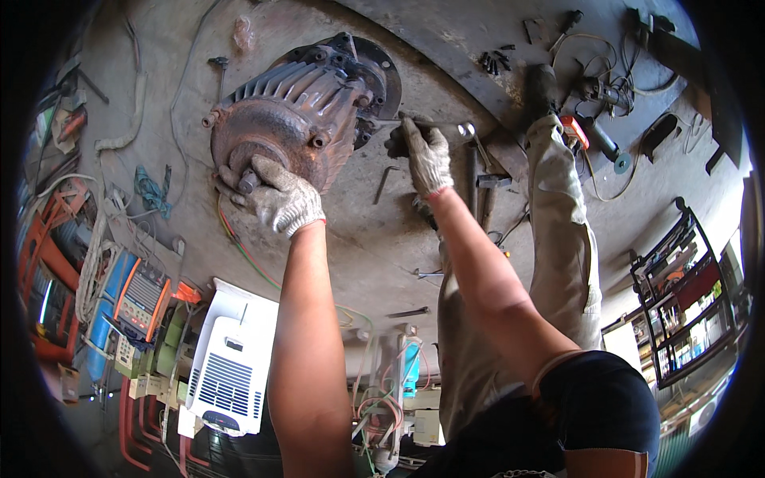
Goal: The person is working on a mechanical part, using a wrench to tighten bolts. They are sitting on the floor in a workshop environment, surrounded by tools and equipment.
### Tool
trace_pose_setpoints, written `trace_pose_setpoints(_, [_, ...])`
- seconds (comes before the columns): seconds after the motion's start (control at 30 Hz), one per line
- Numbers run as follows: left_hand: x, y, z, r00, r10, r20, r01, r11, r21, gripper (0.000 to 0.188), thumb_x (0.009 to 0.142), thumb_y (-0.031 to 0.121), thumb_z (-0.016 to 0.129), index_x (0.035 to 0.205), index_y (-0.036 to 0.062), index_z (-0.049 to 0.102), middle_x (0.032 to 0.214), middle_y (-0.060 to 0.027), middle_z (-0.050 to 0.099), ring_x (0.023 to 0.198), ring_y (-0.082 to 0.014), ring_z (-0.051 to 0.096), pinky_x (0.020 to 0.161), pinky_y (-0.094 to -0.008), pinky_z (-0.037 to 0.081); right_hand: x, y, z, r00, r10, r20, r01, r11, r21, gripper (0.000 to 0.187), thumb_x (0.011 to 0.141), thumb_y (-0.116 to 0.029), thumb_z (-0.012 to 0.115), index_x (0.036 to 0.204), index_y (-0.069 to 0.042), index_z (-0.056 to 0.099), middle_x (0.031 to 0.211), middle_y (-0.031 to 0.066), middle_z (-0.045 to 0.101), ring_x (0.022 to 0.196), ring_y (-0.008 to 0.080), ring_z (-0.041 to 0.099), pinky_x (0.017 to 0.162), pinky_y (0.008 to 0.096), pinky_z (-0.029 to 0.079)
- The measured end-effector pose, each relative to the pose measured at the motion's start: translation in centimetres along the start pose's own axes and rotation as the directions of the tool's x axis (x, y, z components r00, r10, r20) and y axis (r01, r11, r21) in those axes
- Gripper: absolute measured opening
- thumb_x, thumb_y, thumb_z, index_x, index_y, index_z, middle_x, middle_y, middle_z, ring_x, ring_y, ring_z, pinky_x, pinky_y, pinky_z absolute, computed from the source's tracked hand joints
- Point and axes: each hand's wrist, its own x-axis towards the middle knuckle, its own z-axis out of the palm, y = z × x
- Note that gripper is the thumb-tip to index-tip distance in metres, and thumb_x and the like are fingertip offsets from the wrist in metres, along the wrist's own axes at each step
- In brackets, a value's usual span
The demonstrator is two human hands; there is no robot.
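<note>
A rusty, finned electric motor [299,111] lies on the concrete floor, its dark round flange [388,80] at the far end. My left hand [280,197], in a whitish knitted glove, has its fingers curled round the motor's stubby shaft [249,181] at the near end. My right hand [429,159], gloved too and dirty at the fingertips, grips a metal wrench [446,127]. One end of the wrench sticks out to the right; its other end points at the motor's right side, where I cannot make out whether it touches.
An L-shaped hex key [386,183] lies between my arms, a hammer [494,181] right of my right hand. Farther right are an angle grinder [603,143], cables and several dark bolts [496,61]. A white vented unit [231,362] and an orange-framed device [143,295] stand at left.
</note>
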Motion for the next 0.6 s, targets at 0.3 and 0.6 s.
trace_pose_setpoints(0.3, [0.5, -0.5, -0.2, 0.995, 0.095, -0.006, -0.095, 0.995, 0.038, 0.075, 0.1, 0.051, 0.043, 0.146, -0.0083, 0.038, 0.146, -0.0398, 0.037, 0.132, -0.0517, 0.042, 0.111, -0.0532, 0.036, -0.6, -1.6, -1.3, 0.99, 0.077, 0.119, -0.047, 0.971, -0.233, 0.017, 0.097, -0.011, 0.063, 0.111, -0.002, 0.058, 0.108, 0.0115, 0.067, 0.091, 0.0203, 0.07, 0.081, 0.0308, 0.057])
trace_pose_setpoints(0.6, [0.5, -2.1, 0.8, 0.979, 0.202, -0.008, -0.202, 0.979, 0.001, 0.076, 0.1, 0.049, 0.049, 0.146, -0.0104, 0.033, 0.149, -0.0358, 0.035, 0.14, -0.0545, 0.028, 0.114, -0.0558, 0.03, 0.7, 0.3, -2.8, 0.955, 0.135, 0.264, 0.098, 0.696, -0.711, 0.048, 0.095, -0.012, 0.061, 0.14, -0.005, 0.046, 0.095, 0.0088, 0.07, 0.067, 0.0138, 0.064, 0.055, 0.0288, 0.051])
